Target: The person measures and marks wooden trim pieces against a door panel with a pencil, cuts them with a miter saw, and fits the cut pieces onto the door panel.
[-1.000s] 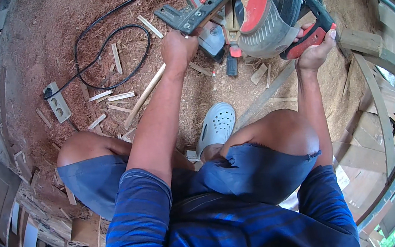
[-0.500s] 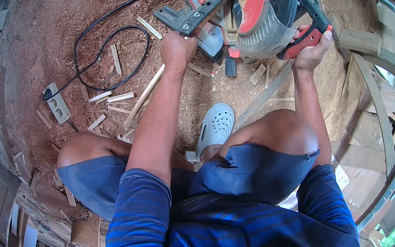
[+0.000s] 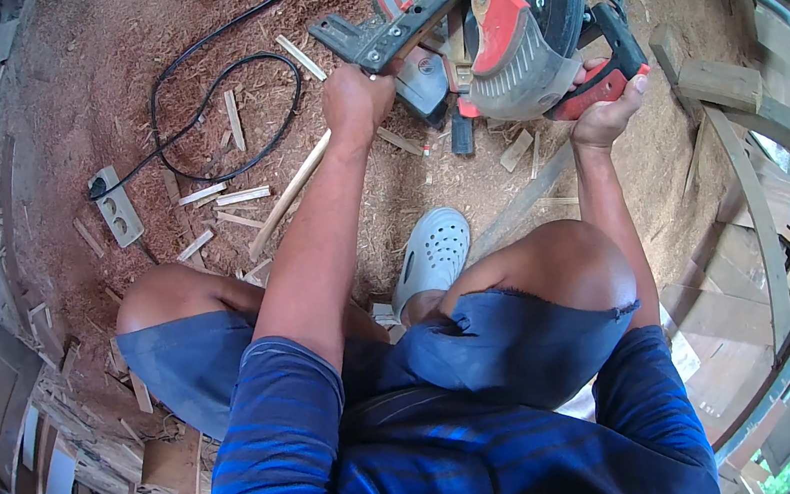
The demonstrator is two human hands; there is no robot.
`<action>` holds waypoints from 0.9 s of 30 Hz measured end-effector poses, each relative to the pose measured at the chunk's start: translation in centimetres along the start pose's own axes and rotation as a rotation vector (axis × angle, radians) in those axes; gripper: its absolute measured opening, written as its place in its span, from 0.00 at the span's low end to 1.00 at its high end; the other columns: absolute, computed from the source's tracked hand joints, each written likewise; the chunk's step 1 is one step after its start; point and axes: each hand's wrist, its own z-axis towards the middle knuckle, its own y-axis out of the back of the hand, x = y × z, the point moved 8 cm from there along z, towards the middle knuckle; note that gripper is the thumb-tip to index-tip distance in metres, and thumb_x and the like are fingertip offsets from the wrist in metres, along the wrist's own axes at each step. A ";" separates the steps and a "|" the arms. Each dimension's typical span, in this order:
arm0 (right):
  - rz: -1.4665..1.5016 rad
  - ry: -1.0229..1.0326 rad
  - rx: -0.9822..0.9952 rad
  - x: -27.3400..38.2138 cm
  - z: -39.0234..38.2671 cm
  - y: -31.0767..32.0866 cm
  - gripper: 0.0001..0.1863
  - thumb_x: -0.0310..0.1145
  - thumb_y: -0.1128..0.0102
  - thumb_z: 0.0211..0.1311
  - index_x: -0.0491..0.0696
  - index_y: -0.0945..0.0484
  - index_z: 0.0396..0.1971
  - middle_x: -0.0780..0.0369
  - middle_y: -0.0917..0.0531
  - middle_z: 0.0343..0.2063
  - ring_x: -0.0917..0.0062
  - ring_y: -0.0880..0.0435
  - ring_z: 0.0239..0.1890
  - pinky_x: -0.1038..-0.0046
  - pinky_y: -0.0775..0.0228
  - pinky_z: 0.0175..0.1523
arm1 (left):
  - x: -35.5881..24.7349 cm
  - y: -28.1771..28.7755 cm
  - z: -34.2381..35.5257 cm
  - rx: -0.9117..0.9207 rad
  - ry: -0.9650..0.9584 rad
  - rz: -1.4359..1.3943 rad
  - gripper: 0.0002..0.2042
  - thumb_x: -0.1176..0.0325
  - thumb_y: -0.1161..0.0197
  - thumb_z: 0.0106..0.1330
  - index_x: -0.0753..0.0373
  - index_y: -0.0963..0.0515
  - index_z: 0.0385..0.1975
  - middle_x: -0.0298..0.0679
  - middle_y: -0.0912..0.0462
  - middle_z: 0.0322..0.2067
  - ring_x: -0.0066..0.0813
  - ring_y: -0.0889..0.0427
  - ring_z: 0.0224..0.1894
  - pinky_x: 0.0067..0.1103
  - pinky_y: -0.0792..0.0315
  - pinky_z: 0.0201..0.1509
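A red and black mitre saw [image 3: 514, 48] with a dark round blade guard stands on the sawdust ahead of me, at the top. My left hand [image 3: 356, 101] is closed on a pale wooden stick [image 3: 300, 179] against the left end of the saw's black fence [image 3: 395, 30]. The stick runs down-left behind my forearm. My right hand [image 3: 604, 116] grips the saw's handle [image 3: 595, 87], its thumb along the handle's outer side. Part of what my left fingers hold is hidden under the hand.
A black cable [image 3: 219, 70] lies looped at the left beside a pale socket strip [image 3: 120, 210]. Short offcuts [image 3: 236, 118] are scattered over the sawdust. Wooden beams [image 3: 726, 84] and boards stand at the right. My white clog [image 3: 431, 252] is between my knees.
My right hand has moved gradually left and slightly down the picture since a second earlier, with the saw's handle and lower guard shifting along with it. My left hand has stayed in place.
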 end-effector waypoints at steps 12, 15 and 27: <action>-0.068 0.029 -0.009 -1.2 1.2 1.3 0.42 0.74 0.63 0.74 0.44 0.24 0.40 0.61 0.21 0.25 0.71 0.21 0.28 0.66 0.26 0.37 | -0.1 0.6 -0.3 -0.026 -0.012 -0.041 0.26 0.43 0.24 0.57 0.63 0.10 0.39 0.57 0.10 0.36 0.58 0.10 0.43 0.43 0.18 0.49; -0.131 0.087 -0.017 0.5 2.3 2.6 0.37 0.70 0.64 0.76 0.48 0.24 0.41 0.63 0.20 0.29 0.74 0.20 0.32 0.68 0.25 0.40 | -0.8 -0.3 -0.6 -0.037 -0.022 -0.080 0.26 0.43 0.23 0.56 0.63 0.10 0.41 0.56 0.09 0.38 0.57 0.10 0.45 0.43 0.17 0.51; -0.150 0.121 -0.044 3.8 2.4 0.1 0.29 0.57 0.66 0.82 0.48 0.26 0.56 0.59 0.18 0.43 0.70 0.17 0.47 0.62 0.23 0.56 | 0.0 2.1 -1.5 -0.034 0.015 -0.121 0.28 0.47 0.21 0.56 0.72 0.11 0.38 0.62 0.11 0.41 0.60 0.10 0.48 0.43 0.17 0.55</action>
